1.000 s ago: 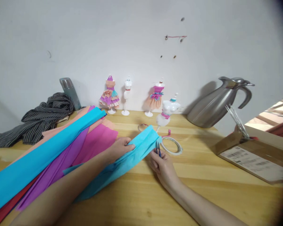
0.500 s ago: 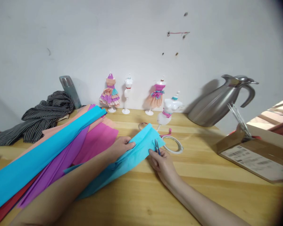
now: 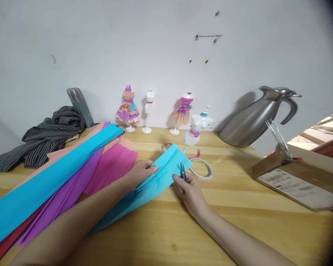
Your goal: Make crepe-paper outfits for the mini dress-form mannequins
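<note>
My left hand (image 3: 141, 173) is closed on a light blue sheet of crepe paper (image 3: 165, 173), thumb on top. The sheet slants up to the right, and its lower part passes behind my left forearm. My right hand (image 3: 191, 191) grips small blue-handled scissors (image 3: 182, 172), blades pointing up at the sheet's right end. Its thumb and fingers are at the paper's right edge; whether they also pinch it I cannot tell. Just beyond the paper stand a white mini mannequin (image 3: 199, 125) with a pink waist band and a roll of white tape (image 3: 208, 173).
Crepe paper in blue (image 3: 58, 168), purple (image 3: 69, 192) and magenta (image 3: 113, 166) lies left. Along the wall stand a ruffled-dress mannequin (image 3: 128, 111), a bare one (image 3: 149, 107) and a peach-skirted one (image 3: 181, 116). A steel jug (image 3: 246, 122), cardboard box (image 3: 299, 184), flask (image 3: 81, 107) and striped cloth (image 3: 55, 127) surround them.
The view has shifted slightly, so everything sits a little further left and higher. Both hands keep their hold on the crepe paper and scissors, with hardly any movement.
</note>
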The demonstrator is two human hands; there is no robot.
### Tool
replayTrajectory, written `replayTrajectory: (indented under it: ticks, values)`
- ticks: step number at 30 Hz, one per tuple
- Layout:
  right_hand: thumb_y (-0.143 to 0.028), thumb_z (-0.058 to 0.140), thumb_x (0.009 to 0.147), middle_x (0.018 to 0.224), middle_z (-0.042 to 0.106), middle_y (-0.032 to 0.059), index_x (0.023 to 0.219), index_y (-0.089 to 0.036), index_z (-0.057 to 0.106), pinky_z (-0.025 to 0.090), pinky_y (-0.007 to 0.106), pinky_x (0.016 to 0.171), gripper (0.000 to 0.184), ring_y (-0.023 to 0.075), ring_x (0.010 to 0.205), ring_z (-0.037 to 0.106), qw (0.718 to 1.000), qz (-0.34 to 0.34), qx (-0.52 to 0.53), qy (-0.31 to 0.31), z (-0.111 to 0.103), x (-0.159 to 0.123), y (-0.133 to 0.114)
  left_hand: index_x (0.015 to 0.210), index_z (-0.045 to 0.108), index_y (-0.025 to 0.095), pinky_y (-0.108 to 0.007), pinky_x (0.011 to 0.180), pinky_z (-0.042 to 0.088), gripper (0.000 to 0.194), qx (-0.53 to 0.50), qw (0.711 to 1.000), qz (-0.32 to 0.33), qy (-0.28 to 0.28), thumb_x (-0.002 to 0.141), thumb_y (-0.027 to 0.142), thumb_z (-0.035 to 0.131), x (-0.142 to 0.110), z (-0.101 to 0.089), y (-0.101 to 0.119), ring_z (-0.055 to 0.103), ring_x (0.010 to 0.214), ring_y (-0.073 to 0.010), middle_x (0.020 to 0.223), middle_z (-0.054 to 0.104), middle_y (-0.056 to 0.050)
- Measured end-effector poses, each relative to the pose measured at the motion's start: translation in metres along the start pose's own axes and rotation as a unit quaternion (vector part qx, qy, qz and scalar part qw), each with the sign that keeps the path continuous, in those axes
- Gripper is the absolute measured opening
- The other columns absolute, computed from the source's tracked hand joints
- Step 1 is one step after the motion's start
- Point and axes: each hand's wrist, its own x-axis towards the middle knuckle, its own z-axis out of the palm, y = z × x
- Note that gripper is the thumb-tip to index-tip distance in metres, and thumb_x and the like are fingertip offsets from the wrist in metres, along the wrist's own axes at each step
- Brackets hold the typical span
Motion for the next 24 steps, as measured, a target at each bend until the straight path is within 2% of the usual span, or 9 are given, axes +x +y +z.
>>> replayTrajectory:
  ticks: [3,6,9,13,15,17,20,22,24]
  values:
    - [-0.044,0.079,0.064,0.039,0.031,-0.0109,0.058,-0.02,0.04,0.009,0.023,0.04,0.047,0.0032,0.037,0.02,1.0,-0.019,0.006,0.003,-0.001,0.0,0.001,0.075,0.057,0.015,-0.025,0.057,0.041,0.038,0.006,1.0,0.019,-0.011,0.069,0.051,0.067,0.0,0.001,0.002,0.053,0.062,-0.0129,0.067,0.059,0.0]
    - [-0.043,0.079,0.066,0.04,0.031,-0.0111,0.06,-0.02,0.041,0.009,0.023,0.04,0.044,0.0034,0.037,0.02,1.0,-0.02,0.011,-0.002,-0.001,-0.001,0.003,0.101,0.057,0.014,-0.029,0.07,0.048,0.05,-0.004,0.997,0.04,-0.062,0.062,0.04,0.075,0.0,0.0,0.003,0.063,0.082,-0.0195,0.091,0.068,-0.006]
    - [-0.042,0.078,0.067,0.04,0.032,-0.011,0.06,-0.02,0.041,0.009,0.023,0.04,0.043,0.0035,0.036,0.02,1.0,-0.016,0.012,-0.002,-0.002,-0.001,0.004,0.113,0.055,0.015,-0.031,0.074,0.05,0.057,0.077,0.992,0.069,-0.07,0.062,0.03,0.075,0.0,-0.004,0.003,0.064,0.091,-0.023,0.103,0.069,-0.008]
    - [-0.042,0.078,0.066,0.039,0.033,-0.0109,0.06,-0.02,0.042,0.009,0.022,0.039,0.043,0.0033,0.035,0.02,1.0,-0.012,0.014,0.002,-0.001,-0.001,0.004,0.114,0.059,0.017,-0.032,0.082,0.049,0.041,0.249,0.96,0.128,-0.02,0.073,0.019,0.058,-0.001,-0.013,0.007,0.065,0.095,-0.022,0.104,0.07,-0.006]
    - [-0.042,0.078,0.066,0.039,0.034,-0.0108,0.06,-0.02,0.042,0.009,0.022,0.038,0.043,0.0033,0.035,0.02,1.0,-0.011,0.016,0.002,-0.001,-0.001,0.005,0.114,0.06,0.017,-0.035,0.088,0.047,0.039,0.351,0.929,0.119,0.02,0.075,0.018,0.053,-0.003,-0.018,0.012,0.063,0.101,-0.0237,0.11,0.069,-0.008]
    - [-0.042,0.078,0.065,0.038,0.033,-0.011,0.06,-0.02,0.042,0.009,0.022,0.038,0.043,0.0033,0.035,0.02,1.0,-0.009,0.017,0.001,-0.001,-0.001,0.005,0.117,0.059,0.015,-0.037,0.091,0.045,0.04,0.422,0.901,0.097,0.033,0.079,0.023,0.053,-0.006,-0.022,0.017,0.061,0.106,-0.0261,0.116,0.066,-0.011]
    - [-0.043,0.079,0.064,0.038,0.034,-0.0107,0.06,-0.02,0.042,0.008,0.022,0.039,0.043,0.0034,0.034,0.02,1.0,-0.005,0.012,0.003,0.0,-0.001,0.004,0.115,0.06,0.015,-0.039,0.092,0.045,0.039,0.454,0.886,0.091,-0.016,0.081,0.032,0.054,-0.011,-0.026,0.023,0.06,0.107,-0.0279,0.116,0.066,-0.012]
    - [-0.044,0.077,0.066,0.038,0.034,-0.0099,0.058,-0.02,0.043,0.008,0.023,0.039,0.042,0.004,0.034,0.021,1.0,-0.004,0.008,0.0,-0.001,-0.001,0.002,0.111,0.061,0.017,-0.037,0.091,0.045,0.035,0.459,0.882,0.097,-0.049,0.08,0.031,0.055,-0.014,-0.027,0.026,0.061,0.105,-0.0269,0.113,0.067,-0.009]
    - [-0.047,0.072,0.069,0.037,0.033,-0.0087,0.054,-0.02,0.042,0.008,0.024,0.039,0.044,0.0047,0.035,0.022,1.0,-0.008,-0.001,-0.013,-0.001,-0.002,0.0,0.108,0.062,0.018,-0.035,0.088,0.045,0.031,0.467,0.876,0.104,-0.054,0.08,0.028,0.054,-0.016,-0.026,0.026,0.061,0.101,-0.0249,0.109,0.068,-0.007]
